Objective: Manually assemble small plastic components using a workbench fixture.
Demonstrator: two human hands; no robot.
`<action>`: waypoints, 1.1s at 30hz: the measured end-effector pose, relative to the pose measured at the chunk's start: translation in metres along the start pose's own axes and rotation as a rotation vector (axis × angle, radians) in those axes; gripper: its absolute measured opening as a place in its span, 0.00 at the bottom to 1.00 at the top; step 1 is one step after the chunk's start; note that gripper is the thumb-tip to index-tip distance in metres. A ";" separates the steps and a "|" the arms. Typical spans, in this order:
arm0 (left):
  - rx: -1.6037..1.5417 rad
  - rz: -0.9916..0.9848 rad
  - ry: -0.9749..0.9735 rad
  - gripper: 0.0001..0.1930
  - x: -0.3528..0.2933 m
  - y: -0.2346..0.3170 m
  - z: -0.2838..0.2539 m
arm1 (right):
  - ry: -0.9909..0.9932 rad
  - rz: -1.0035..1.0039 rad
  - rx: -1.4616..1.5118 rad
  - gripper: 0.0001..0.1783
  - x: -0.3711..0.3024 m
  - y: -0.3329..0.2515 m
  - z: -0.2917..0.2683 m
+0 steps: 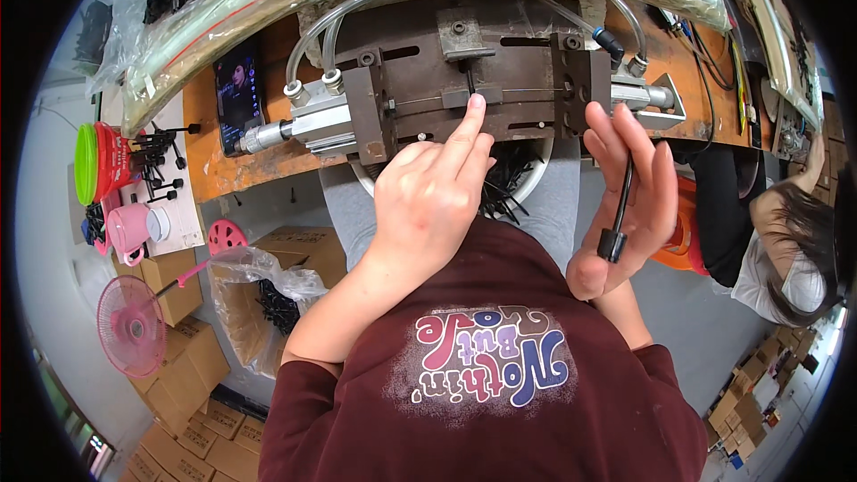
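Observation:
My left hand (427,192) reaches over a dark metal fixture (411,80), index finger stretched out. Its tip touches a small dark block (457,99) in the middle of the fixture. A short black rod (470,74) sits there, running from the block toward a bracket (461,36); the fingertip hides its near end. The other fingers of this hand are partly bent, and its thumb is hidden. To the right, my right hand (636,192) holds a thin black rod with a thick cylindrical end (612,245), lying along the palm and fingers, thick end toward me.
Silver air cylinders (326,123) with clear hoses flank the fixture. A phone (239,94) lies on the wooden bench (203,165). Black rods fill a container under the fixture and a lined box (239,303). A pink fan (132,326) stands left; another person (786,250) sits right.

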State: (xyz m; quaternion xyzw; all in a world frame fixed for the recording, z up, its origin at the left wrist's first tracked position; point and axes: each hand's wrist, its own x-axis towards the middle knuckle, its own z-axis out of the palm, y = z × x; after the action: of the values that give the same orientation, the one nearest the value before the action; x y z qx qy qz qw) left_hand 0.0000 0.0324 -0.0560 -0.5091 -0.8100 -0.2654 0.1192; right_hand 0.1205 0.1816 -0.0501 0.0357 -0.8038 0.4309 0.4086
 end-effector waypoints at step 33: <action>-0.182 0.016 -0.240 0.10 -0.011 -0.001 -0.028 | -0.179 0.080 -0.329 0.13 0.012 -0.002 0.022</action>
State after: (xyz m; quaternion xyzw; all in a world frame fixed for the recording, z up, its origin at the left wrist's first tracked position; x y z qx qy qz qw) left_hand 0.0022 0.0082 -0.0386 -0.5522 -0.7871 -0.2740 -0.0230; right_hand 0.0995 0.1679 -0.0466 -0.0253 -0.8972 0.3047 0.3186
